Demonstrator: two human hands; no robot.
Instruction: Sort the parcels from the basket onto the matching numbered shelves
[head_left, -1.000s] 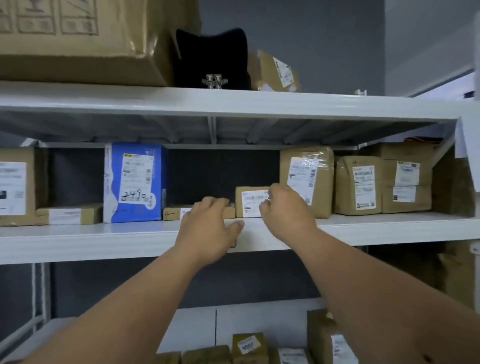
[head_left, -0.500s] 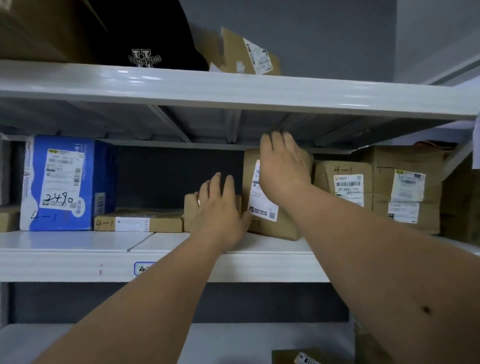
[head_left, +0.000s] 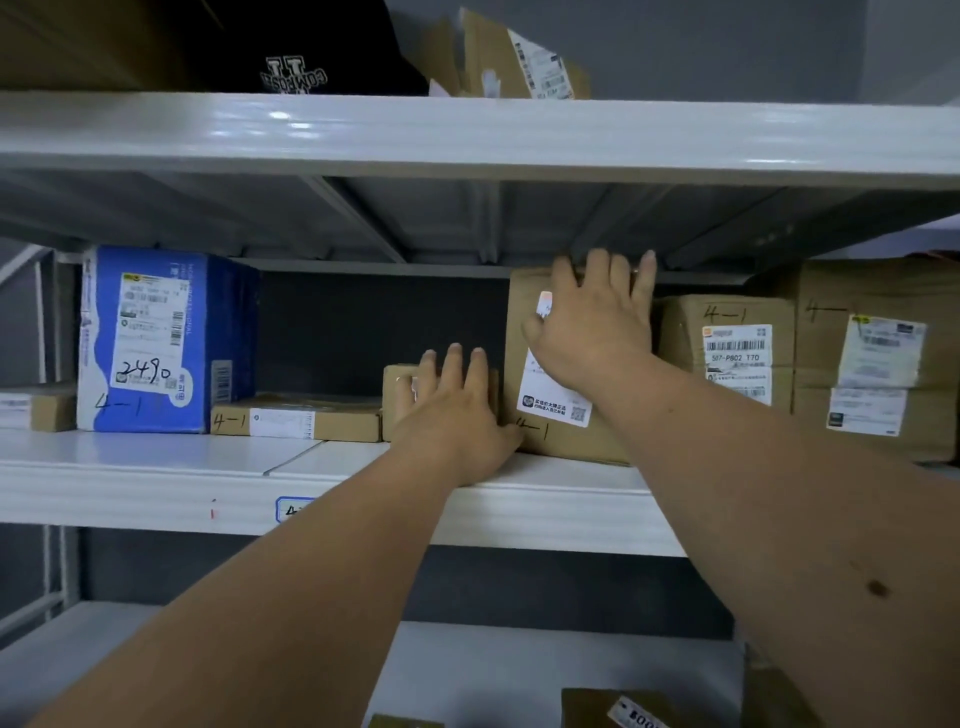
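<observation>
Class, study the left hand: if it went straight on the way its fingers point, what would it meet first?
The left hand already lies against the small brown cardboard parcel; it would press that toward the dark back wall.

parcel depot | white metal shelves (head_left: 467, 135) | labelled cartons (head_left: 727, 353) marked 4-1

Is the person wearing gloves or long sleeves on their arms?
No. Both the left hand and the right hand are bare, with no gloves, rings or watch showing. Both forearms are bare too; no sleeve reaches into view.
</observation>
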